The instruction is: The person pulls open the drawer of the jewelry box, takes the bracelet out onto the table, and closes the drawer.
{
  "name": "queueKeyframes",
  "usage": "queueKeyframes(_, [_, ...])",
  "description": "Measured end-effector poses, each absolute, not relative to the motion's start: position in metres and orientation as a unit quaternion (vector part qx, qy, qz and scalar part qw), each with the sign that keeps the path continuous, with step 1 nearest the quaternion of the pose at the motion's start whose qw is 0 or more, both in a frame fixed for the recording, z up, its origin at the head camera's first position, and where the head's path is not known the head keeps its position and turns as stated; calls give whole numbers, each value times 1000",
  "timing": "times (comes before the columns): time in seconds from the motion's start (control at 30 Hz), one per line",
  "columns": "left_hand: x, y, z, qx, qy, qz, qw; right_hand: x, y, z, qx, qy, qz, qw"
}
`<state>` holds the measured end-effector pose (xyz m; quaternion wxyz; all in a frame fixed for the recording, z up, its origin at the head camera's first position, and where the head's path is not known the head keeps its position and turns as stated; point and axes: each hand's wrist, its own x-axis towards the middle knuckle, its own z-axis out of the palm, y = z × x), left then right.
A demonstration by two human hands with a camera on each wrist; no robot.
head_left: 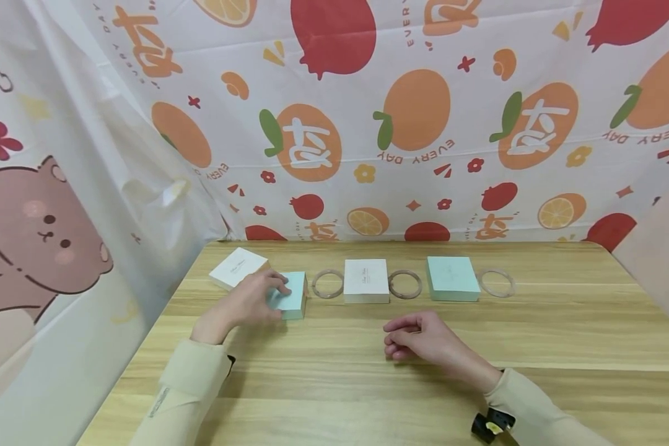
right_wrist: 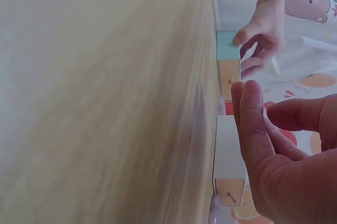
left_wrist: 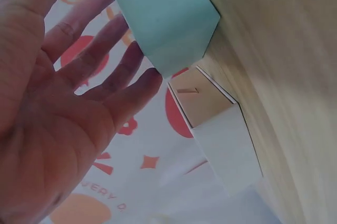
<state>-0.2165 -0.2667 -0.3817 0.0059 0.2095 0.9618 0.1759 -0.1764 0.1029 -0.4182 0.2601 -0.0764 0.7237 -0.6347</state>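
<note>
In the head view my left hand [head_left: 249,298] is at a mint-green box [head_left: 294,296] on the left side of the table, its fingertips on the top. Seen from the left wrist, loosely spread fingers meet the upper edge of that box [left_wrist: 163,19]. A white box [head_left: 236,267] lies at an angle just behind the hand. My right hand [head_left: 424,337] holds nothing, with its fingers loosely bent, in front of a middle white box [head_left: 366,280]. From the right wrist, the mint-green box [right_wrist: 227,45] shows a tan end with a small ribbon tab.
Thin round bangles lie in the row: one [head_left: 327,284] beside the mint-green box, another [head_left: 405,284] right of the middle white box, a third [head_left: 497,282] right of another mint-green box [head_left: 453,279]. Behind the wooden table [head_left: 334,396] hangs a fruit-print curtain [head_left: 362,148].
</note>
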Motion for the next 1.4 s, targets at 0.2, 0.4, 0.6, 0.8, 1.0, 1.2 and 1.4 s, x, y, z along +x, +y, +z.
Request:
queueKeyframes(0.2, [-235, -267, -381, 201, 962, 181, 29, -178, 104, -416, -55, 717, -645, 260])
queueKeyframes(0.4, [-249, -263, -381, 189, 964, 181, 49, -177, 104, -415, -62, 715, -647, 258])
queueKeyframes(0.6, [-253, -260, -381, 185, 964, 186, 52, -177, 104, -415, -62, 715, -647, 257])
queueKeyframes(0.8, [-253, -261, -382, 178, 964, 191, 56, -178, 106, -413, -62, 718, -645, 254])
queueKeyframes(1.0, [-254, -262, -384, 179, 963, 196, 49, -179, 106, -413, -65, 719, -643, 255])
queueKeyframes(1.2, [-247, -266, -382, 166, 966, 197, 27, -179, 108, -413, -65, 719, -644, 252])
queueKeyframes(1.4, [-230, -295, -376, 119, 975, 186, -19, -179, 110, -414, -64, 718, -647, 251])
